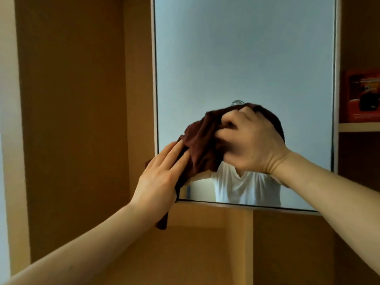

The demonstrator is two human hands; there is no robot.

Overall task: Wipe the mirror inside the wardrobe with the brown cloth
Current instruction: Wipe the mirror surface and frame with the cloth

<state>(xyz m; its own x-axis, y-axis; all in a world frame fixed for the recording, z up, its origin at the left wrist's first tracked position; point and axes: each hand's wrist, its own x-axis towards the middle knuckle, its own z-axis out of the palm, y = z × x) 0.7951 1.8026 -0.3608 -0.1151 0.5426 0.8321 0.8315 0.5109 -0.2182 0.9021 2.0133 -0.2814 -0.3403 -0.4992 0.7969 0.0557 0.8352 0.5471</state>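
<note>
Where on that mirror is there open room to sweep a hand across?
The whole upper mirror above the cloth is bare, frame to frame. The lower left corner is crowded: left hand, right hand and cloth bunch there.

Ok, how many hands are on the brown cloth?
2. The left hand lies flat on the brown cloth at the mirror, lower left; the right hand grips its bunched top.

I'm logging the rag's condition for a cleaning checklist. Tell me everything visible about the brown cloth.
The brown cloth is dark reddish-brown, soft-looking fabric, bunched and creased. It is held before the lower left part of the mirror. The right hand grips its upper part with curled fingers; the left hand lies on its lower part with straight fingers. One end hangs below the left hand, past the mirror's bottom edge.
</note>
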